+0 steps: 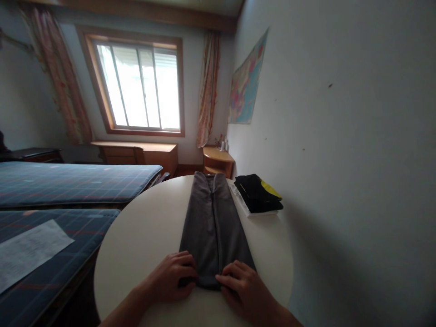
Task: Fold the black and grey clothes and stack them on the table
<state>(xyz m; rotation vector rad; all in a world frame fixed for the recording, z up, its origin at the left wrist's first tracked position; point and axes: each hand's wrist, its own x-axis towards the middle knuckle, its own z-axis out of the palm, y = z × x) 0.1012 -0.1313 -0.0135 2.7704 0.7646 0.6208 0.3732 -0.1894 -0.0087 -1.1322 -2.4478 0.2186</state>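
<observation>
A dark grey garment (207,222) lies flat and long on the round white table (143,236), with its two sides meeting along a line down the middle. Its far end has a V-shaped opening; the exact kind of garment I cannot make out. At the near left corner, my left hand (175,274) is closed on the cloth with curled fingers. My right hand (240,284) grips the near edge right of the middle line, thumb and fingers together. A short strip of the near edge shows between both hands.
Folded black cloth with a yellow patch (255,193) rests on a white item at the table's right, near the wall (347,181). Plaid mattresses (75,181) stand to the left, one bearing a paper sheet (34,250). A wooden corner shelf (218,156) stands beyond the table.
</observation>
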